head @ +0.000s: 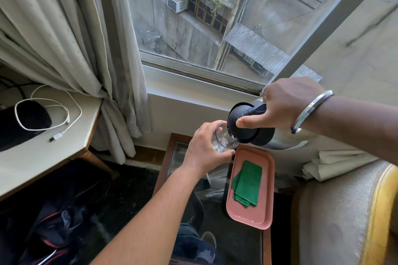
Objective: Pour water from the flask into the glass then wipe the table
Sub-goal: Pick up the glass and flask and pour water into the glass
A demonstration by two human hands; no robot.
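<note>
My right hand (282, 107) grips the handle of a steel flask with a black lid (247, 123), thumb pressed on the lid. The flask is tipped left, its spout over the rim of a clear glass (224, 139). My left hand (204, 150) holds that glass in the air above the glass-topped wooden table (172, 157). Water shows inside the glass. A folded green cloth (247, 183) lies on a pink tray (247, 219) on the table.
A beige armchair (344, 211) stands at the right. A white desk (43, 146) with a white cable and a dark object is at the left. Curtains (86, 49) and a window sill are behind. Dark bags lie on the floor.
</note>
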